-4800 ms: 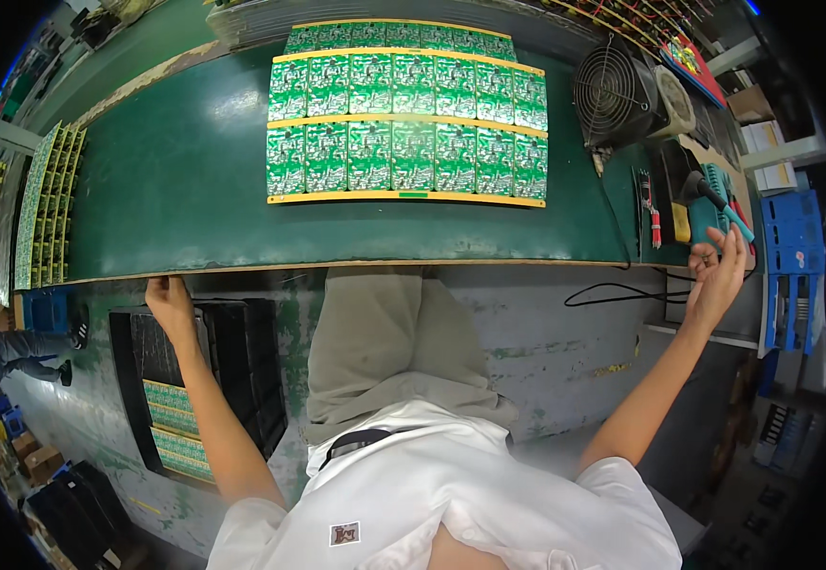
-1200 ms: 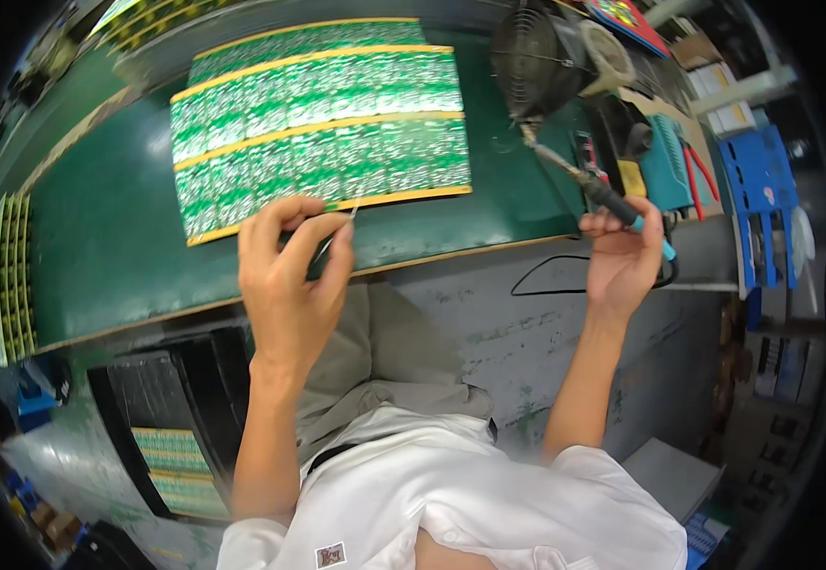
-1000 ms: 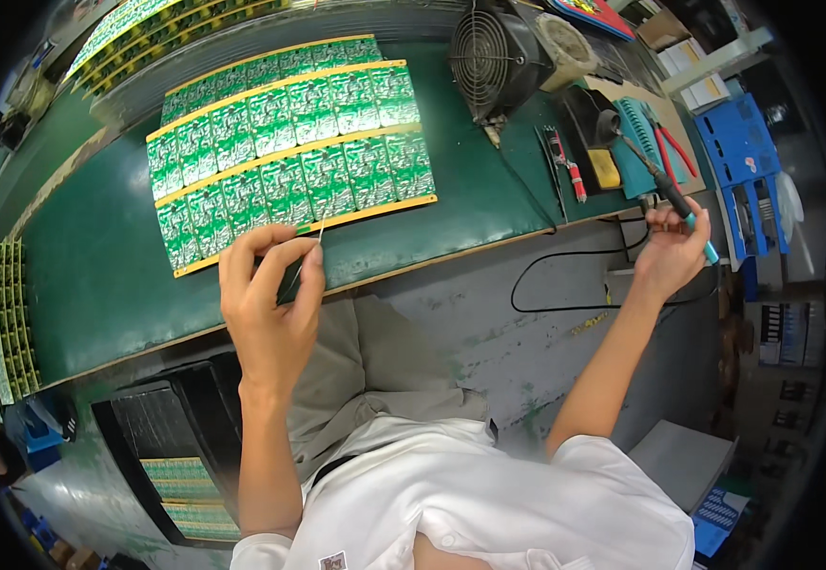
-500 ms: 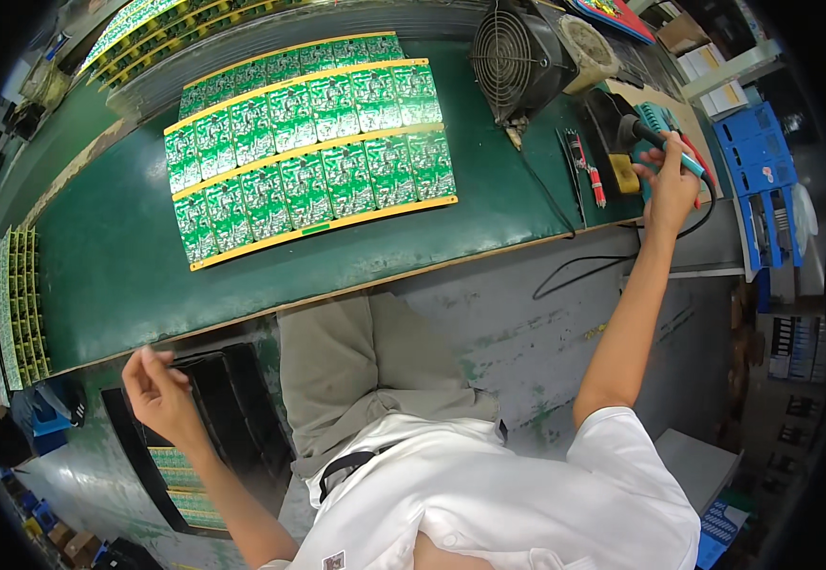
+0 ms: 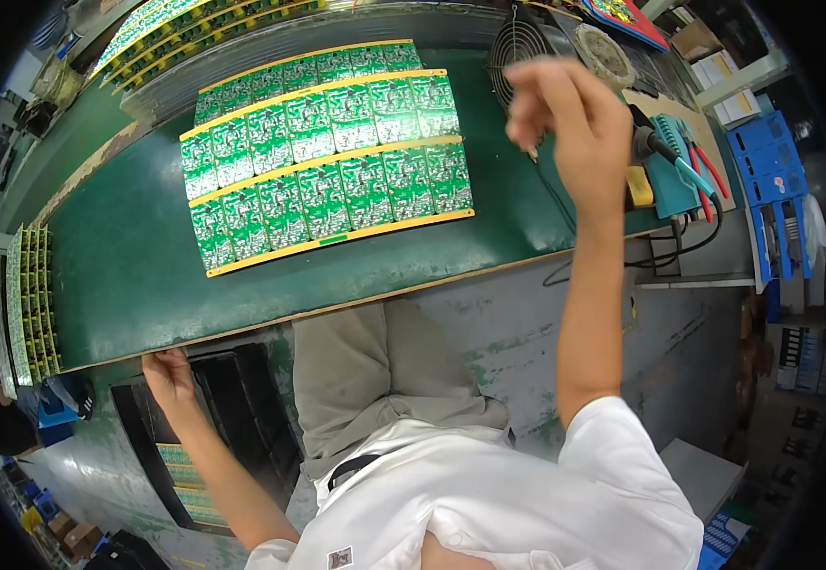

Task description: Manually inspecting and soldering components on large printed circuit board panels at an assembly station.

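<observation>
Bins of dark plastic (image 5: 242, 418) sit under the bench edge, just beyond the left hand (image 5: 171, 373); one lower down holds a stack of green boards (image 5: 190, 475). The left fingers curl over the front edge of the green mat (image 5: 128, 285), gripping nothing else. The right hand (image 5: 565, 119) is raised above the bench with fingers loosely bent; whether it pinches anything I cannot tell. Half a second ago it reached out to the soldering iron stand (image 5: 670, 171); now it has pulled back toward the fan (image 5: 518, 47), while the left has risen from the bins. Left of the right fingers lies the panel of circuit boards (image 5: 327, 171). Grey painted floor (image 5: 527, 323) shows below.
</observation>
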Action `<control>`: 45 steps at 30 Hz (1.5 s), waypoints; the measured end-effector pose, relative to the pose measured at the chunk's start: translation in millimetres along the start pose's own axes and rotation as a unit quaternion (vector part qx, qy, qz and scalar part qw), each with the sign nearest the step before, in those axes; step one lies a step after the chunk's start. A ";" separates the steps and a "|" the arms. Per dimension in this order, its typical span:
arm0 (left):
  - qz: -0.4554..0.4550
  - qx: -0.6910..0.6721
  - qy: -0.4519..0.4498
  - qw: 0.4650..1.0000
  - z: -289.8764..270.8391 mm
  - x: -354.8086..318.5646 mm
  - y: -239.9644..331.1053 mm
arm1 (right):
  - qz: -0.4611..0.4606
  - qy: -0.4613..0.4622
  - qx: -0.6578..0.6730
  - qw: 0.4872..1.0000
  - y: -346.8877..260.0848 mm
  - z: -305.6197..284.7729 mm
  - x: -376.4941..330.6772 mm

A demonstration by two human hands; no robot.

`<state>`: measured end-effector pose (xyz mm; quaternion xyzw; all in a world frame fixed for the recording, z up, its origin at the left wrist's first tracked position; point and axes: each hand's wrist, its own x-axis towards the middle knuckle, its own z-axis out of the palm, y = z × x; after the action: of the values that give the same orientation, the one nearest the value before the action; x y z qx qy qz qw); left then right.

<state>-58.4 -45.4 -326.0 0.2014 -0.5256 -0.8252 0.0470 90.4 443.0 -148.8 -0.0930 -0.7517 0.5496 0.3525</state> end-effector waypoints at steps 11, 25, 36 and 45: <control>-0.044 0.078 -0.045 0.995 -5.6 15.5 -2.4 | 0.022 -0.084 0.094 0.992 85.1 62.9 120.8; 0.290 0.428 0.131 0.846 -13.6 -25.5 59.8 | 0.110 -0.070 0.222 0.966 83.6 71.1 103.5; 0.505 0.579 -0.458 0.447 252.9 -120.6 41.9 | 0.122 -0.127 0.268 0.947 92.0 62.0 99.1; 0.565 0.532 -0.510 0.370 284.6 -98.6 29.4 | 0.142 -0.111 0.289 0.940 104.1 57.0 106.8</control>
<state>-80.9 211.6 -167.8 -0.6185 -0.7716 -0.1019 0.1083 -49.9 495.3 -204.3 -0.0307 -0.5737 0.7945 0.1966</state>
